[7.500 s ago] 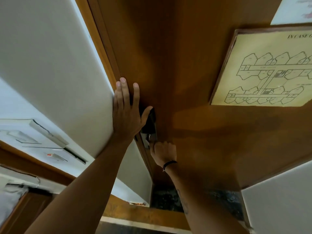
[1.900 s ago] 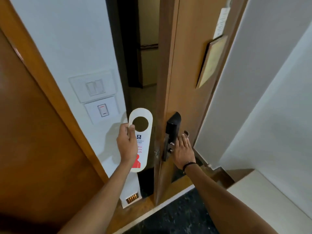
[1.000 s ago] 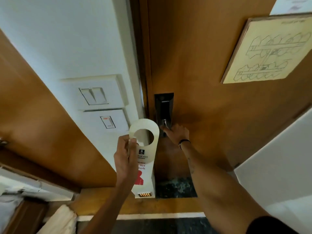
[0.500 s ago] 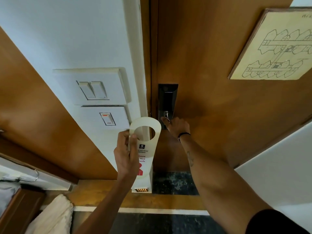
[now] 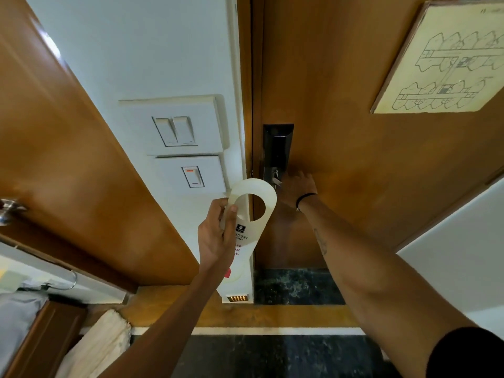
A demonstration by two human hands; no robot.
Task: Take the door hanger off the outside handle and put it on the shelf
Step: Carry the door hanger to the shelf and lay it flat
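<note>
Door hanger (image 5: 255,214) off the handle, held in left hand (image 5: 216,236).

L fingers and thumb pinch the white card's left edge beside its round hole; card upright, in front of the white wall strip between switch plates (image 5: 174,124) and the wooden door (image 5: 354,132), near the black lock plate (image 5: 277,148). R hand (image 5: 297,186) rests at the door by the lock's lower end, wristband on; can't tell its finger state. Framed floor plan (image 5: 447,61) hangs on the door upper right.
</note>
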